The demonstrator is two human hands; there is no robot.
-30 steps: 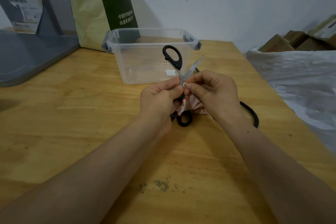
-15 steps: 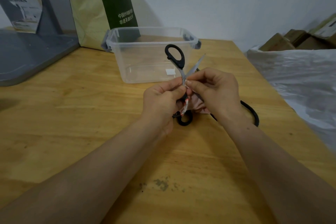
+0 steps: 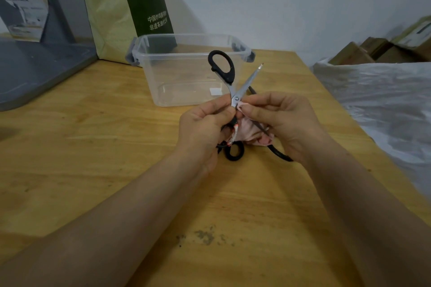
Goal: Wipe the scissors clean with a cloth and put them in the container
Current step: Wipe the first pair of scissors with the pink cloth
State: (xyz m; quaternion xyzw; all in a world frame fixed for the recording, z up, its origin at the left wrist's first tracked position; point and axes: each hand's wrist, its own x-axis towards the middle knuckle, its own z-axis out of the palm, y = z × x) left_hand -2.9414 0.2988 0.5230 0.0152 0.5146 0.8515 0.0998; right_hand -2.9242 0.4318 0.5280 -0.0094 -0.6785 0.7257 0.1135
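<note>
Open scissors [image 3: 242, 91] held and wiped above a wooden table [image 3: 93, 147]
The left hand [image 3: 205, 128] grips the scissors just below the pivot, with the blades spread and one black handle raised. The right hand [image 3: 286, 121] pinches a pink cloth [image 3: 247, 131] against the metal beside the pivot. The clear container [image 3: 175, 81] stands just behind them

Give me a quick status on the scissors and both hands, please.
Left hand grips open scissors near pivot. Right hand pinches cloth against them. Container behind, scissors not in yet. Nothing blocking.
</note>
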